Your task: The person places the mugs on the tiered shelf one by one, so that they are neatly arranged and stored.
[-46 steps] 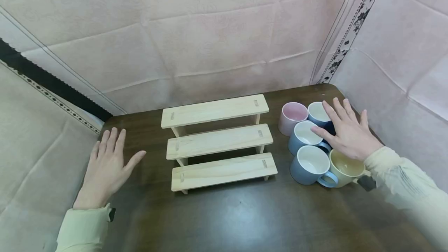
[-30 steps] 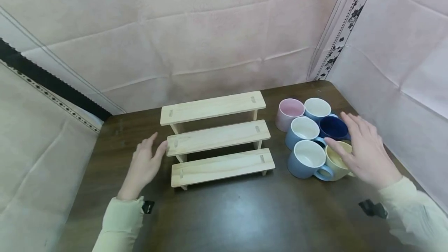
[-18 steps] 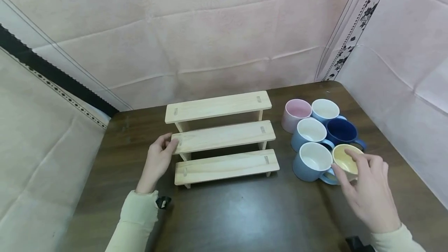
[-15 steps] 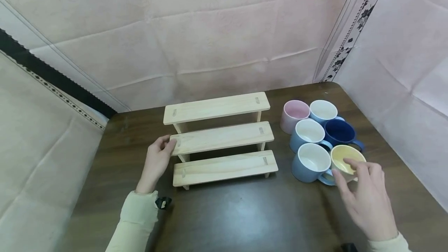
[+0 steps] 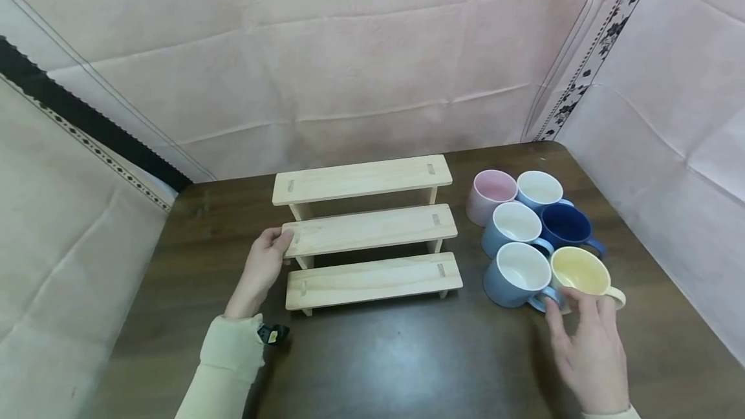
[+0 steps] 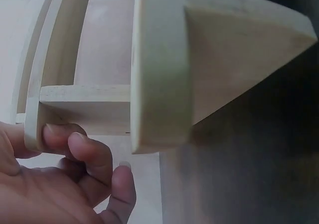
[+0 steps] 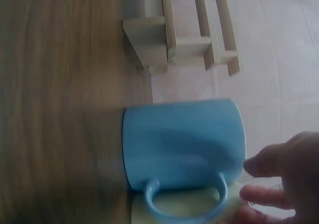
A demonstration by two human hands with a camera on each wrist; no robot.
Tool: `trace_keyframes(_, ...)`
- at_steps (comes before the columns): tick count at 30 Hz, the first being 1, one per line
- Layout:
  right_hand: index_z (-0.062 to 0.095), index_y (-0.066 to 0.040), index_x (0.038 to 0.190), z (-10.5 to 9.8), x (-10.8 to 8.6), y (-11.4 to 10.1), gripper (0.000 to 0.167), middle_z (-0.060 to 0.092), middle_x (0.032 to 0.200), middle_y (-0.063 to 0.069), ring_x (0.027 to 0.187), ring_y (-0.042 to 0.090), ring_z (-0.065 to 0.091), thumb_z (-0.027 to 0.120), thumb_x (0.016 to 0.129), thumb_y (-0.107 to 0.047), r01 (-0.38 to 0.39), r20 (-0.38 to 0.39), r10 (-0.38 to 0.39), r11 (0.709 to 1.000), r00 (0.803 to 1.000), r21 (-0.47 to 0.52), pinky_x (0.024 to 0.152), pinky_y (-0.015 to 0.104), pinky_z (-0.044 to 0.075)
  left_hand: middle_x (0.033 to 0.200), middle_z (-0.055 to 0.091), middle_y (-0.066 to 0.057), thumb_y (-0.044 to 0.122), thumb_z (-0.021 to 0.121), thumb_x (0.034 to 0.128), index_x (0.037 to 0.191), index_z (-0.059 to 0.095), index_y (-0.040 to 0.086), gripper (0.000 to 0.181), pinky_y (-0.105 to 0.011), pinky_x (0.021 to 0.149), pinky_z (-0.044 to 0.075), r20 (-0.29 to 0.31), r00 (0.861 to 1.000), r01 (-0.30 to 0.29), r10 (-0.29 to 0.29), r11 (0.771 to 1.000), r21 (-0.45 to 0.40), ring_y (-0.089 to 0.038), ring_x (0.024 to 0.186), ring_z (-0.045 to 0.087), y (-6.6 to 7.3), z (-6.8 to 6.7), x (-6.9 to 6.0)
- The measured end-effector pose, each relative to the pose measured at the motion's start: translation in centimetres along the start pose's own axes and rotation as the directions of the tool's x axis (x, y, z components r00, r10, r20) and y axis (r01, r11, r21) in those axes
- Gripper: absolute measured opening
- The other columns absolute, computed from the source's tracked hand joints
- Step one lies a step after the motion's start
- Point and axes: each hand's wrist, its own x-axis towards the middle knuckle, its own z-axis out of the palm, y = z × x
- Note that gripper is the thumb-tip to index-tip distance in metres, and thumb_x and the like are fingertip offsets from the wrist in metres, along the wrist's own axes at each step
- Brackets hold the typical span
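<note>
1. High up, the head camera peers forward and down, wide enough for the whole three-tiered pale wooden rack and much of the dark brown tabletop.
2. Now the left wrist: very close, rolled sideways, at the rack's left end.
3. Right wrist, low, also rolled, sits near a light-blue cylindrical mug, rack beyond.
4. Head and right wrist share that mug; all three catch the rack.

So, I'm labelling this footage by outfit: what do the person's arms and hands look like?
Neither the left hand nor the right hand wears a glove. The left sleeve is pale cream-green, softly creased, with its cuff at the wrist. Beside the cuff is a small black device with a yellowish mark. Only a pale strip of the right sleeve shows.
</note>
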Motion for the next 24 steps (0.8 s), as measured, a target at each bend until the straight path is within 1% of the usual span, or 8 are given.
trace_keyframes(4,0.058,0.007,0.118,0.4,-0.2,-0.4,0.037,0.042,0.104,0.027,0.088,0.043,0.049,0.070,0.086,-0.005,0.001,-0.019,-0.001,1.000,1.000,-0.008,0.066,0.061,0.041,0.117,0.053,-0.019,0.036,0.041,0.1048,0.134,0.043,-0.007,0.052,-0.028,0.076,0.046,0.009,1.000,-0.005,0.005,1.000,-0.001,-0.019,0.090,0.051,0.2,0.2,0.0)
trace_keyframes(7,0.058,0.010,0.118,0.8,-0.2,-0.6,0.038,0.041,0.105,0.028,0.093,0.044,0.047,0.071,0.085,-0.003,0.003,-0.014,-0.004,1.000,1.000,-0.010,0.072,0.062,0.042,0.115,0.053,-0.019,0.034,0.041,0.1051,0.133,0.044,-0.007,0.050,-0.030,0.076,0.046,0.002,1.000,-0.006,0.006,1.000,-0.007,-0.020,0.088,0.050,0.3,0.2,0.0)
trace_keyframes(11,0.056,0.012,0.118,1.3,-0.2,-0.6,0.042,0.042,0.106,0.028,0.097,0.043,0.044,0.073,0.081,0.002,0.028,-0.026,-0.028,1.000,0.999,0.009,0.077,0.060,0.042,0.114,0.053,-0.018,0.033,0.040,0.1052,0.132,0.044,-0.007,0.049,-0.031,0.076,0.046,-0.001,1.000,0.000,0.000,1.000,-0.013,-0.020,0.090,0.050,0.2,0.1,0.0)
trace_keyframes(13,0.055,0.012,0.118,1.5,-0.3,-0.5,0.042,0.042,0.106,0.028,0.098,0.042,0.044,0.074,0.081,0.003,0.031,-0.027,-0.031,0.999,0.999,0.026,0.078,0.058,0.042,0.113,0.052,-0.018,0.033,0.040,0.1052,0.131,0.044,-0.007,0.048,-0.029,0.075,0.046,-0.001,1.000,0.000,0.000,1.000,-0.013,-0.020,0.090,0.050,0.1,0.2,0.0)
trace_keyframes(16,0.056,0.013,0.113,1.8,-0.3,-0.4,0.037,0.043,0.104,0.027,0.096,0.041,0.044,0.073,0.082,0.003,0.026,0.001,-0.026,0.999,1.000,0.044,0.079,0.055,0.040,0.112,0.052,-0.017,0.033,0.040,0.1051,0.131,0.045,-0.006,0.047,-0.028,0.074,0.046,-0.004,1.000,-0.002,0.002,1.000,-0.015,-0.021,0.089,0.050,-0.1,0.2,0.2)
trace_keyframes(20,0.059,0.011,0.102,1.9,-0.3,-0.2,0.024,0.046,0.098,0.022,0.093,0.038,0.045,0.071,0.087,-0.004,0.022,0.074,-0.024,0.999,0.997,0.037,0.076,0.053,0.038,0.112,0.053,-0.017,0.033,0.041,0.1050,0.131,0.045,-0.007,0.048,-0.027,0.073,0.046,-0.010,1.000,-0.003,0.002,1.000,-0.019,-0.020,0.088,0.050,-0.2,0.2,0.2)
trace_keyframes(23,0.060,0.007,0.098,1.9,-0.4,0.0,0.020,0.052,0.094,0.019,0.086,0.036,0.052,0.069,0.090,-0.009,0.037,0.087,-0.040,0.999,0.995,0.035,0.072,0.051,0.040,0.111,0.053,-0.017,0.033,0.041,0.1050,0.131,0.045,-0.007,0.048,-0.027,0.072,0.046,-0.012,1.000,0.002,-0.002,1.000,-0.030,-0.019,0.087,0.050,-0.2,0.3,0.2)
trace_keyframes(24,0.061,0.005,0.098,2.0,-0.4,0.1,0.019,0.055,0.093,0.017,0.084,0.035,0.055,0.069,0.091,-0.010,0.041,0.085,-0.043,0.999,0.995,0.033,0.071,0.049,0.042,0.110,0.052,-0.017,0.033,0.041,0.1050,0.131,0.045,-0.007,0.047,-0.027,0.072,0.046,-0.013,1.000,0.001,-0.002,0.999,-0.035,-0.019,0.086,0.050,-0.1,0.3,0.2)
